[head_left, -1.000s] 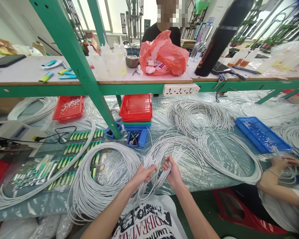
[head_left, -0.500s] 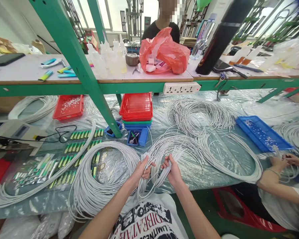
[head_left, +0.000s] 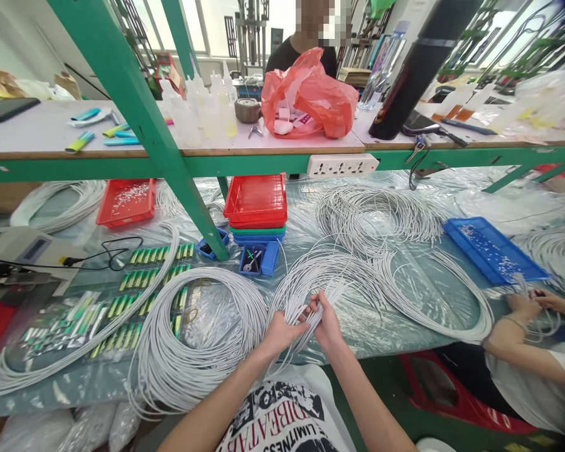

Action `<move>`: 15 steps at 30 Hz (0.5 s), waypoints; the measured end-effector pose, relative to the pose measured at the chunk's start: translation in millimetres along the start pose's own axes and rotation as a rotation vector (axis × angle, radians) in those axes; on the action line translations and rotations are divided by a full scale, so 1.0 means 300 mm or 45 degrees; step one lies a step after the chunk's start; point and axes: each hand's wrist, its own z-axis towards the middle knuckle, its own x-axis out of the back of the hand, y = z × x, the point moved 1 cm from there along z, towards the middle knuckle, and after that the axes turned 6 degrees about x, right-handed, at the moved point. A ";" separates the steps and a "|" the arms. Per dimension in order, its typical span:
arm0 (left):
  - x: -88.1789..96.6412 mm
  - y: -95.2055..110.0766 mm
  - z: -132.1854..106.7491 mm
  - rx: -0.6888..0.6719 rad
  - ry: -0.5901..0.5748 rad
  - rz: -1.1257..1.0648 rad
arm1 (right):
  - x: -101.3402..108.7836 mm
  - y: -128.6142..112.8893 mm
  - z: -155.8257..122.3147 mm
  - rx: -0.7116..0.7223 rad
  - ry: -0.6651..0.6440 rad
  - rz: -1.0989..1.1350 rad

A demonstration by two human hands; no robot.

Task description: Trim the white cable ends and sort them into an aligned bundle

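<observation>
A bundle of thin white cables (head_left: 311,282) loops over the plastic-covered table in front of me. My left hand (head_left: 282,331) is closed around a bunch of the cable ends near the table's front edge. Close beside it, my right hand (head_left: 327,323) pinches the same cables, its fingers meeting those of the left hand. A larger coil of white cable (head_left: 193,351) lies just to the left of my hands.
Stacked red trays (head_left: 257,201) and small blue bins (head_left: 258,258) stand behind the cables by a green frame post (head_left: 179,169). Green parts in bags (head_left: 136,295) lie left. A blue tray (head_left: 494,251) sits right, near another person's hands (head_left: 527,307). A shelf above holds bottles and a red bag (head_left: 311,94).
My left hand has moved right and closed in on the cables until it meets my right hand. The right hand has stayed almost in place.
</observation>
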 end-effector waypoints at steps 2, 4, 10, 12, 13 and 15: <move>-0.016 -0.016 0.009 -0.032 0.010 0.012 | 0.002 -0.001 0.001 0.000 0.019 0.005; -0.024 -0.029 0.014 -0.031 0.032 -0.014 | 0.004 -0.001 0.002 -0.005 0.023 0.024; 0.003 -0.029 0.004 0.030 0.155 -0.069 | 0.010 -0.013 -0.006 0.028 0.010 -0.052; 0.029 -0.017 0.001 0.062 0.214 -0.082 | 0.014 -0.022 -0.015 0.052 -0.015 -0.078; 0.044 -0.008 0.001 0.085 0.238 -0.088 | 0.018 -0.026 -0.020 0.053 -0.044 -0.089; 0.075 0.011 0.002 0.141 0.273 -0.102 | 0.027 -0.033 -0.031 0.035 -0.127 -0.120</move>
